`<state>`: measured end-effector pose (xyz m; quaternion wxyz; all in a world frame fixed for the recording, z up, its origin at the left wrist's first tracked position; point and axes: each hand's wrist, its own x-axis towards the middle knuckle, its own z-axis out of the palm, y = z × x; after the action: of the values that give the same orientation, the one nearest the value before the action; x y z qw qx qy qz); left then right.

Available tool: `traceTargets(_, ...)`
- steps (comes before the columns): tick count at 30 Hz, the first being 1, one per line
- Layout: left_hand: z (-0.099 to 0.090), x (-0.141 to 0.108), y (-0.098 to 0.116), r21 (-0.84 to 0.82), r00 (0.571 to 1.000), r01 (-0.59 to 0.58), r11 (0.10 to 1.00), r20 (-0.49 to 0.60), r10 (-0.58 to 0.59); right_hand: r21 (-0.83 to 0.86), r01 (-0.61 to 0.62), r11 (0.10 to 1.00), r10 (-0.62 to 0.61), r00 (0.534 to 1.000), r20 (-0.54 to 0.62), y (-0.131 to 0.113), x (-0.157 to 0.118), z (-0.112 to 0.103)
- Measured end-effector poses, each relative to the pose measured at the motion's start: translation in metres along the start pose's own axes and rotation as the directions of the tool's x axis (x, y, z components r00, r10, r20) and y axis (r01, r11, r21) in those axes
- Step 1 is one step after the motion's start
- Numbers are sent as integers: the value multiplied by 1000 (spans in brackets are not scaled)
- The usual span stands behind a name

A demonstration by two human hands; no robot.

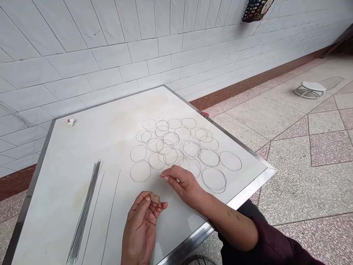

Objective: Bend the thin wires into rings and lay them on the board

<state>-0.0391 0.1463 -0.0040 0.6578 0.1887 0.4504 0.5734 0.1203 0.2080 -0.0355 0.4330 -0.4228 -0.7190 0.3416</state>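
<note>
Near the table's front edge, my left hand point(140, 224) is turned palm up and pinches one end of a thin wire point(156, 179). A small brown patch point(154, 198), perhaps tape or a pad, sits at its fingers. My right hand point(186, 186) is closed on the same wire a little higher, and the wire curves between both hands. Beyond them, several thin wire rings point(140, 171) lie spread on the white table, many overlapping. To the left of my hands lies a bundle of straight wires point(85, 213), with two single wires beside it.
The white table point(110, 110) has a metal edge and stands against a tiled wall point(143, 66). A small red and white object point(71, 122) lies at its far left corner. On the floor to the right is a low round stool point(310, 90). A dark patterned bag point(256, 10) hangs above.
</note>
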Motion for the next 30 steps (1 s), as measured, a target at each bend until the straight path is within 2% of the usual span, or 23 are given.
traceTargets(3, 1, -1, 1, 26, 1000, 0, 1000, 19, 0, -14, 21, 1000, -21, 1000, 22, 2, 1, -1)
traceTargets(9, 2, -2, 1, 85, 995, 57, 995, 75, -63, 107, 193, 975, -202, 976, 81, 2, 4, -2)
traceTargets(15, 0, -3, -2, 102, 987, 99, 990, 117, -111, 146, 169, 975, -179, 982, 63, 3, 4, -2)
traceTargets(18, 0, -3, -2, 119, 986, 99, 988, 121, -114, 158, 218, 963, -231, 971, 68, 1, 5, -5)
traceTargets(23, -2, -2, -5, 137, 986, 111, 984, 111, -126, 177, 291, 940, -320, 933, 167, -4, 6, -11)
traceTargets(30, 1, -4, -7, 283, 995, 30, 959, 87, -57, 108, 272, 956, -292, 923, 253, -8, 7, -14)
